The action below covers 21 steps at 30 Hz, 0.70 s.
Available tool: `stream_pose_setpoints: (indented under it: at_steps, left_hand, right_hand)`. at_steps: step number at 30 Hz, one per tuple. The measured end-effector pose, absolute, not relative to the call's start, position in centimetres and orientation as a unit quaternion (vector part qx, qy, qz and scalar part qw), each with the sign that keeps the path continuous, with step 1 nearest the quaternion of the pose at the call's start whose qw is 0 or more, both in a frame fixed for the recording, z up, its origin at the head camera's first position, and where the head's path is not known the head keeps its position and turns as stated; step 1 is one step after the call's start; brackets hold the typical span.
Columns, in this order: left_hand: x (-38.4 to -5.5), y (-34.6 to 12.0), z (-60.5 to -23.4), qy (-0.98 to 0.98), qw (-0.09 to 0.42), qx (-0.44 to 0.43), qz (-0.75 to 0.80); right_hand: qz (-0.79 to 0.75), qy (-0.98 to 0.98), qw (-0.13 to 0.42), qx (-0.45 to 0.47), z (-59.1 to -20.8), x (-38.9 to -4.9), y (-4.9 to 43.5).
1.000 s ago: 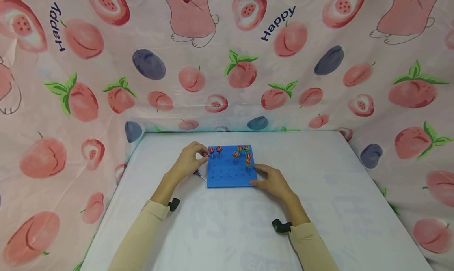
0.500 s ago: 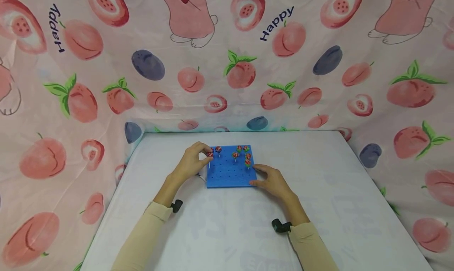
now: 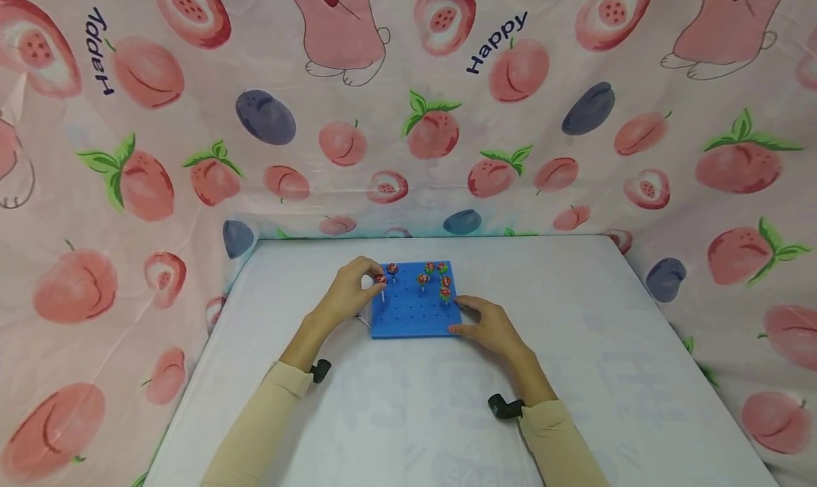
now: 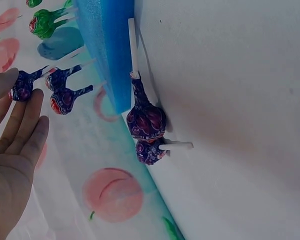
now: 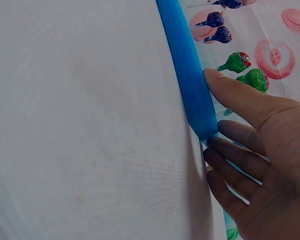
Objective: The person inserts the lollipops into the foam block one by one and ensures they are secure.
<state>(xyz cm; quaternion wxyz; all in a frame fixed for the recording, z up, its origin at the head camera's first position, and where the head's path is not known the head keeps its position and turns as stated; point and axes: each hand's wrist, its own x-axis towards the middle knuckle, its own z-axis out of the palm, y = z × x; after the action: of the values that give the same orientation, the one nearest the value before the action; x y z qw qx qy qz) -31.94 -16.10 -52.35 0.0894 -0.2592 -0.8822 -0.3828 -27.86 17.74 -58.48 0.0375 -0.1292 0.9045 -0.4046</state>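
Observation:
In the head view a blue board (image 3: 415,310) with rows of small holes lies on the table. Several wrapped lollipops stand in it, purple lollipops (image 4: 63,101) at the back left and green-and-red lollipops (image 3: 445,293) towards the right. My left hand (image 3: 347,288) pinches a purple lollipop (image 4: 22,86) by its wrapped head, stick down, above the board's left side; whether the stick tip touches the board I cannot tell. At the near right corner my right hand (image 3: 491,325) holds the board, thumb (image 5: 230,90) on one side of the corner and fingers on the other.
Beside the board's left edge two more purple lollipops (image 4: 146,122) lie on the white table (image 3: 408,402), mostly hidden behind the left hand in the head view. A fruit-print cloth (image 3: 357,104) hangs behind the table and at both sides.
My left hand has moved slightly right, bringing its lollipop from the board's left edge to above the board. The right hand keeps its place at the corner.

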Motion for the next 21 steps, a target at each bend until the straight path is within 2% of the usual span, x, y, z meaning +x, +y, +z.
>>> stream_pose_setpoints:
  at_steps: [21]
  left_hand:
    - [-32.78, -15.67, -53.22, -0.894, 0.092, -0.247, -0.363]
  right_hand:
    - [-0.402, 0.905, 0.035, -0.133, -58.72, -28.01, 17.88]
